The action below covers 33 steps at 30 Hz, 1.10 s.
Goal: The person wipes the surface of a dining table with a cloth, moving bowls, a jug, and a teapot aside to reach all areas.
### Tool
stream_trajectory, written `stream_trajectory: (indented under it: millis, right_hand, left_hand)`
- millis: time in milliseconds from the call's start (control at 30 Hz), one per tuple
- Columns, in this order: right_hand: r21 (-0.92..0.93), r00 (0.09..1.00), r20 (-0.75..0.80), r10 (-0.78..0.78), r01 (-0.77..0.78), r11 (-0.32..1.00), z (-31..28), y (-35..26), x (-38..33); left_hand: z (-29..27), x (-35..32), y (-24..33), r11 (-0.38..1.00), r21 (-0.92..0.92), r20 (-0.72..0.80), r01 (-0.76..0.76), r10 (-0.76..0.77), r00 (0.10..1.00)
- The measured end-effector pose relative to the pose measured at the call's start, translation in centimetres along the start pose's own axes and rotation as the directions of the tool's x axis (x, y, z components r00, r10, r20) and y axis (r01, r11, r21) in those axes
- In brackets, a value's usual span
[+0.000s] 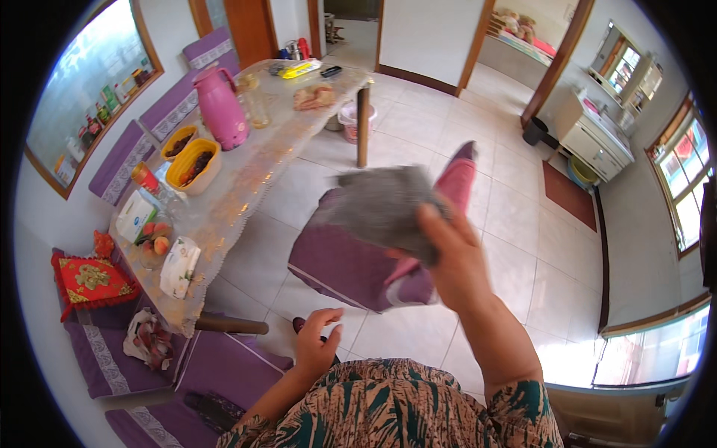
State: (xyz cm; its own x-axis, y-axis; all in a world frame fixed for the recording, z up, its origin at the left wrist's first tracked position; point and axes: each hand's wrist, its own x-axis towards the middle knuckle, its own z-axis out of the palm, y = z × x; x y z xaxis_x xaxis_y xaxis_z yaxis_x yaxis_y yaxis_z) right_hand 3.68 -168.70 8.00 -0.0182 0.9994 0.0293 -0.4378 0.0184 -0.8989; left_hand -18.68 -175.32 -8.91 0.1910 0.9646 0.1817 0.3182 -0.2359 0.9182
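Note:
My right hand [455, 261] grips a grey cloth [385, 205], which is smeared by motion. The cloth is raised in front of a chair with a purple cover [328, 257] and hides part of it. A pink cloth [455, 183] lies along the chair's right side, partly behind my hand. Low in front of my body, my left hand [317, 340] is empty, its fingers loosely bent and apart. It is near the table's corner and touches nothing that I can make out.
The long table [261, 160] at left bears a pink jug [219, 108], yellow containers [194, 168], a tissue pack [180, 267] and fruit [155, 237]. Purple-covered chairs [224, 373] line its side and near end. A pink bucket [357, 122] stands under its far end. A washstand [594, 134] is at right.

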Motion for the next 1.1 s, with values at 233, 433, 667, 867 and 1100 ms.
stream_trajectory:
  millis: [233, 433, 667, 867, 1100]
  right_hand:
    - [0.130, 0.779, -0.627, 0.027, 0.071, 0.989, -16.4, -1.6, -12.0]
    - [0.152, 0.741, -0.661, 0.122, -0.028, 0.988, -22.9, 2.7, -14.6]
    - [0.138, 0.662, -0.737, 0.138, -0.053, 0.989, -29.4, 4.3, -15.7]
    - [0.218, 0.603, -0.752, 0.265, -0.151, 0.964, -37.6, 5.1, -14.4]
    - [0.152, 0.671, -0.665, 0.328, -0.308, 0.939, -48.4, -1.5, -7.6]
  left_hand:
    - [8.3, 2.5, 5.1, 0.986, -0.056, 0.067, -0.155, 0.159, 0.985]
    - [10.1, 6.6, 6.6, 0.959, 0.039, 0.017, -0.280, 0.279, 0.960]
    - [7.2, 12.7, 11.2, 0.967, 0.014, 0.666, -0.253, 0.180, 0.724]
    - [11.1, 17.9, 15.6, 0.966, 0.260, 0.636, -0.003, -0.169, 0.753]
    - [22.4, 24.4, 12.7, 0.646, 0.722, 0.206, -0.249, 0.143, 0.968]
